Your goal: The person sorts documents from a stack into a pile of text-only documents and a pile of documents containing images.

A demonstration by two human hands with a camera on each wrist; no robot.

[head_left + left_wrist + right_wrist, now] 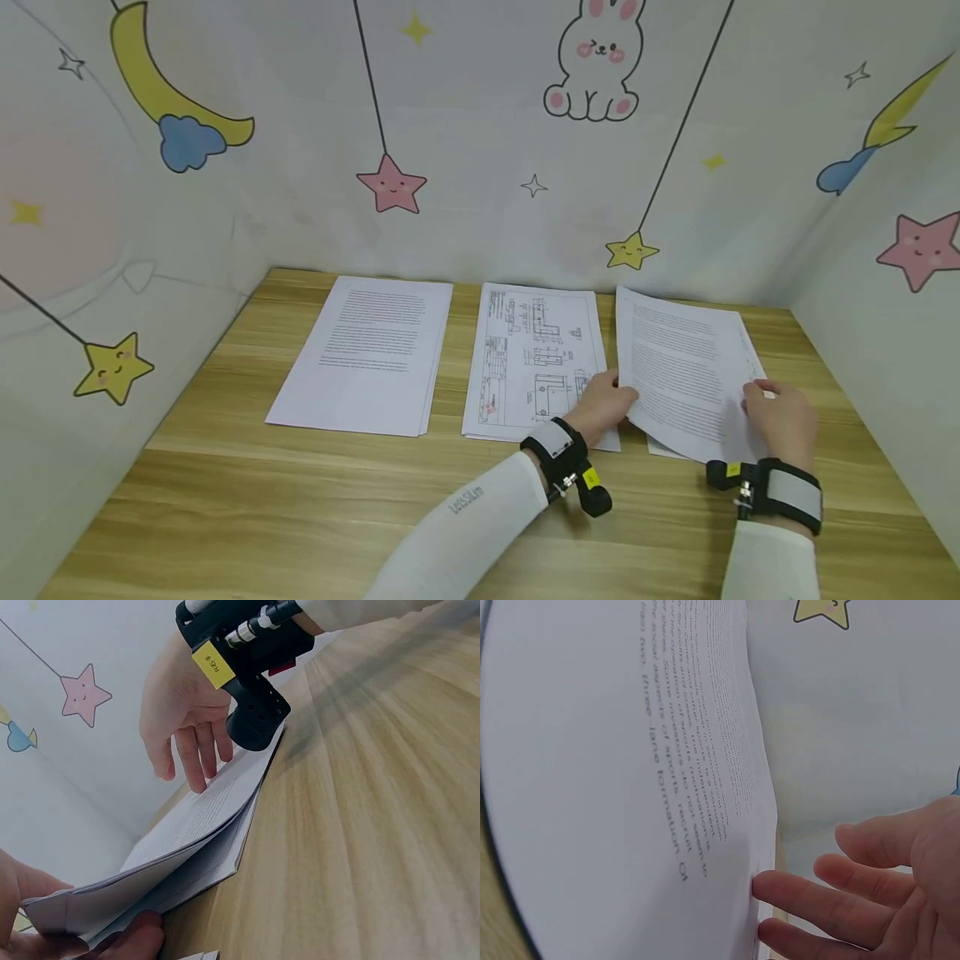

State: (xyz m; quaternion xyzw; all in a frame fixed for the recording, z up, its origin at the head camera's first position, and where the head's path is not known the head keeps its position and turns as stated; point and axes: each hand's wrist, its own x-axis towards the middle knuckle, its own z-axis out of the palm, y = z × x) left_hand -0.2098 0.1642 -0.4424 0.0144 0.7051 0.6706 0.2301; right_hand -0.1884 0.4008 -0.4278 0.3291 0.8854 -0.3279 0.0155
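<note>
My left hand pinches the left edge of the right-hand stack of printed sheets. In the left wrist view the thumb lies over the raised sheets and the fingers are below, with another sheet lying lower on the table. At the stack's right side is my right hand. In the right wrist view its extended fingertips touch the edge of the text page, while the thumb stands apart from it. Beside my left wrist lies the middle stack of technical drawings, partly covered by that hand.
A further stack of text pages lies at the left of the wooden table. White cloth walls with cartoon prints close off the back and sides. Each wrist carries a strapped black camera.
</note>
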